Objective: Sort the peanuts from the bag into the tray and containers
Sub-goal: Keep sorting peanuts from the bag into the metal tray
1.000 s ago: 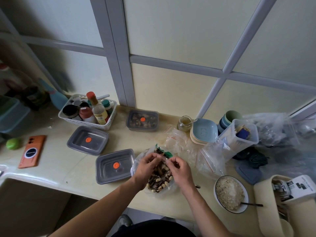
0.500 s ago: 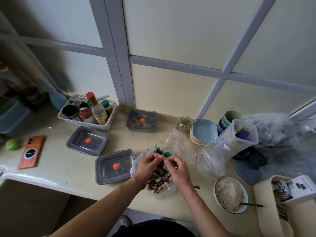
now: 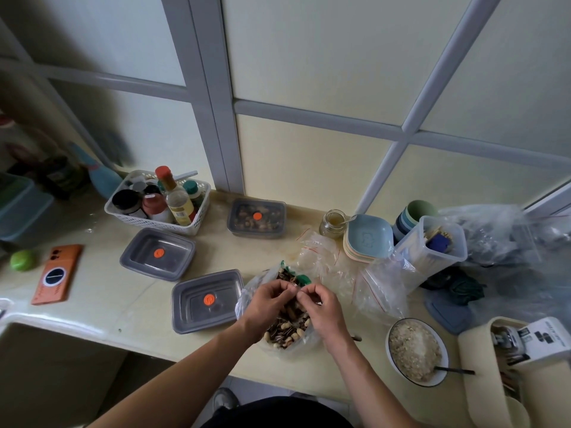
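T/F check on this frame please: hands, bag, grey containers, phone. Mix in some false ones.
1. The left hand and the right hand both pinch at the mouth of the bag. True.
2. The nearest grey container is full of peanuts. False: it looks empty under its lid.
3. The grey container by the wall has food inside. True.
4. The orange phone lies beside the white bowl. False: the phone is far left on the counter and the bowl is on the right.
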### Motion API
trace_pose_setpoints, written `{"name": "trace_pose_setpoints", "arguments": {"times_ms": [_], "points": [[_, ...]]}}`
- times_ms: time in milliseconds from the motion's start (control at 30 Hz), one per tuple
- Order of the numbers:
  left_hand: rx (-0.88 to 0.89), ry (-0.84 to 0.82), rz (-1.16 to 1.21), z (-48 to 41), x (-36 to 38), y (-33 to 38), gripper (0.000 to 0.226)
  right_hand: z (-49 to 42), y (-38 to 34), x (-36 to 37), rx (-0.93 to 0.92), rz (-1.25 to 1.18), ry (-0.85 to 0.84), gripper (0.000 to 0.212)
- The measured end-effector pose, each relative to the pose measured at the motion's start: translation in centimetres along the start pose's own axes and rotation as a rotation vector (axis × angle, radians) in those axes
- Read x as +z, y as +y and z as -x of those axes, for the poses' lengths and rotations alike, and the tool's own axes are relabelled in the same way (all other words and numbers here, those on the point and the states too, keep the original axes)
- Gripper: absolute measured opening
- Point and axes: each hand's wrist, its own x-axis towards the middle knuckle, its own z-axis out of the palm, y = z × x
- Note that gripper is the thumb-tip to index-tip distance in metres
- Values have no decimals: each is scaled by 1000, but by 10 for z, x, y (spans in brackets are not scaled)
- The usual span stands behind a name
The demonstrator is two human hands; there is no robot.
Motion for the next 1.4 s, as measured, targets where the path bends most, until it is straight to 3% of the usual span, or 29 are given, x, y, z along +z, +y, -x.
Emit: {"name": "trace_pose_setpoints", "arguments": {"times_ms": [233,533,767,933,1100,1400], "points": [[-7,30,-26,-3,-1,-3,24,2,1,-3,87,-60,-23,22],[-33,-17,-24,-2,-4,-2,20,0,-2,-3,49,-2,-16,10],[-45,57,-44,-8,-2,-6,23,-1,0,-2,83,-76,-8,29],[-70,41,-12,-6,-2,-5,25,-2,2,-7,59,-22,-10,16],[-55,-18,-29,-5,-2,-2,26,-4,2,-11,44,-26,-44,16],[-56,4,83,-5,7,3,18,-7,12,-20,177,-280,-81,21]]}}
